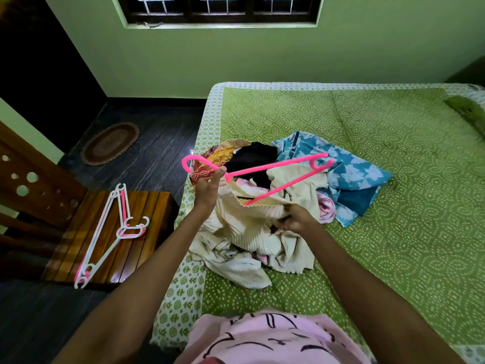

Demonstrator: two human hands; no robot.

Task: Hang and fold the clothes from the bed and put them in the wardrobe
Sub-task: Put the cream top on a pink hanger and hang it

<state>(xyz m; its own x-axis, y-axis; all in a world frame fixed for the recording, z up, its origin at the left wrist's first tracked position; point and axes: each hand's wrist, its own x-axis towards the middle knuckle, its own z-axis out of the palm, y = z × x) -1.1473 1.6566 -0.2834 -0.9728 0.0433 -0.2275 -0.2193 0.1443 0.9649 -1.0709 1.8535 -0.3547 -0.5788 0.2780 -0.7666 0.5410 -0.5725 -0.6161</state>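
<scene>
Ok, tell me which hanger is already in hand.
The pink hanger, held up over the clothes pile by the left hand near its hook. The other hangers, white and pink, lie stacked on the wooden chair.

Home bedroom. Bed (393,143) fills right half of frame, green patterned sheet, pillow (469,111) at far right edge. Clothes (275,200) heaped on bed, centre frame. Green painted wall (236,59) across top, barred window (220,9) at upper centre. Dark floor (157,153) at left with small oval mat (110,143). Wooden chair (110,232) at lower left, hangers (110,232) lying on seat.
</scene>
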